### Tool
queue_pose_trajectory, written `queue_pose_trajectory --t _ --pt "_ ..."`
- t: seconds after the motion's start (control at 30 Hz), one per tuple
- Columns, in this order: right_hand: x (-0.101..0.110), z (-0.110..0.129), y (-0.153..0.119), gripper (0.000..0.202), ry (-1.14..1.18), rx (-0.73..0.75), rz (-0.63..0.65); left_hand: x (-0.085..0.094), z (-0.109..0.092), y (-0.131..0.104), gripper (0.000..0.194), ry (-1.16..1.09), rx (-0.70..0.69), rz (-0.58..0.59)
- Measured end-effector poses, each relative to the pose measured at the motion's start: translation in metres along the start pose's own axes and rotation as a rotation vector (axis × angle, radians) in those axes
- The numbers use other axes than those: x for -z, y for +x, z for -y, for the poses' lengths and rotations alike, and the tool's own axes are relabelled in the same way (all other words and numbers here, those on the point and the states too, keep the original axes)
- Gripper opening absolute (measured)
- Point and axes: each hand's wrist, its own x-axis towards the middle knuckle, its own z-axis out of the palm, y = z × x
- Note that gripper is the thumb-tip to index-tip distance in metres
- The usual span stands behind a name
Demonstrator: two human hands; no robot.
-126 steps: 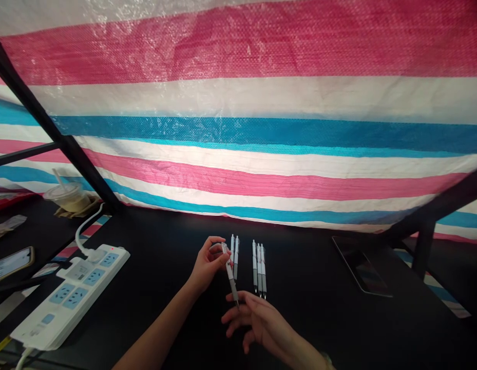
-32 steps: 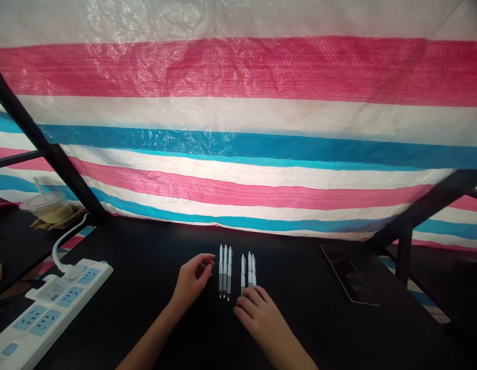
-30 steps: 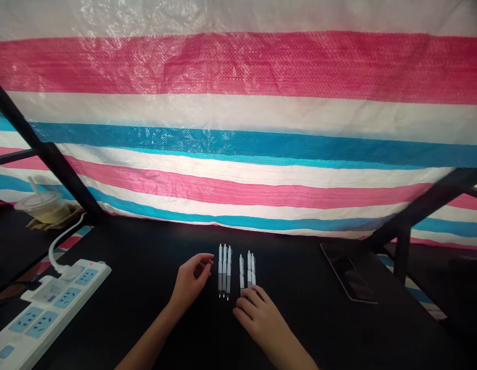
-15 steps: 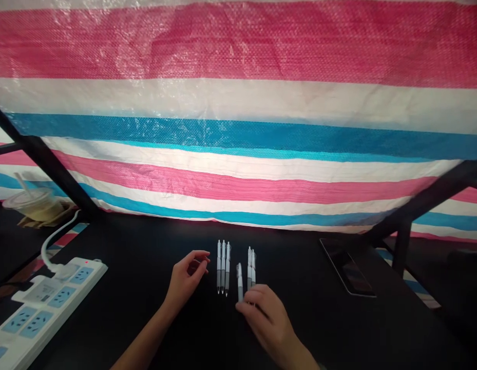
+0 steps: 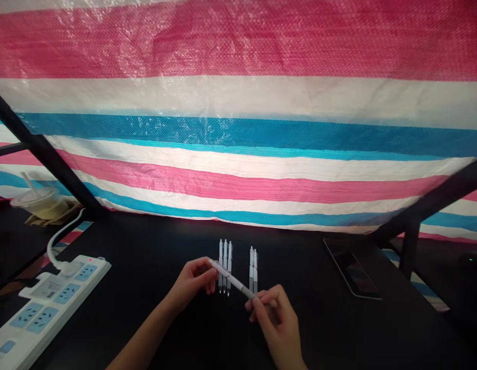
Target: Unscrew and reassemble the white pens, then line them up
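Observation:
A white and grey pen (image 5: 233, 280) is held up at a slant between both hands, above the black table (image 5: 153, 241). My right hand (image 5: 277, 318) pinches its grey lower end between thumb and fingers. At the pen's white upper end is my left hand (image 5: 192, 282), its thumb and index finger closed about the tip. Behind the held pen, three similar pens (image 5: 225, 257) lie side by side, tips toward me, partly covered by it. Just right of them rest two more pens (image 5: 253, 264), their lower ends hidden by the right hand.
A white power strip (image 5: 49, 308) with a plugged-in cable lies at left. Beyond it stands a lidded plastic cup (image 5: 41, 203) with a straw. A dark phone or tablet (image 5: 351, 270) lies right. Black frame bars and a striped plastic sheet (image 5: 238, 174) close off the back.
My right hand has lifted the pen off the table and tilted it, top end to the left. My left hand has moved right to meet that end.

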Motion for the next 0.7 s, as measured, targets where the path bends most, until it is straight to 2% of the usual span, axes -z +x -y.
queue_pose_trajectory --t 0.13,0.27,0.33,0.4,0.5,0.6,0.7 --pt "-0.006 -0.010 -0.006 0.030 0.034 -0.114 0.214 0.001 -0.001 -0.001 0.025 -0.035 -0.022 -0.004" --pt "-0.008 -0.014 -0.005 0.035 0.064 -0.201 0.336 0.003 -0.006 -0.003 0.025 -0.049 -0.017 -0.009" --pt "-0.008 -0.014 -0.002 0.044 0.171 -0.329 0.428 0.003 -0.007 -0.004 0.024 -0.051 -0.008 -0.012" --pt "-0.007 -0.016 0.000 0.055 0.315 -0.526 0.545 0.003 -0.008 -0.004 0.024 -0.050 0.002 -0.008" --pt "-0.007 -0.020 0.000 0.056 0.402 -0.751 0.649 0.004 -0.008 -0.003 0.025 -0.030 0.018 0.009" --pt "-0.007 -0.023 -0.001 0.053 0.269 -0.748 0.636 0.005 -0.006 -0.002 0.024 0.007 0.025 0.021" --pt "-0.008 -0.021 -0.002 0.060 0.074 -0.641 0.568 0.009 -0.005 -0.001 0.021 0.039 0.019 0.020"
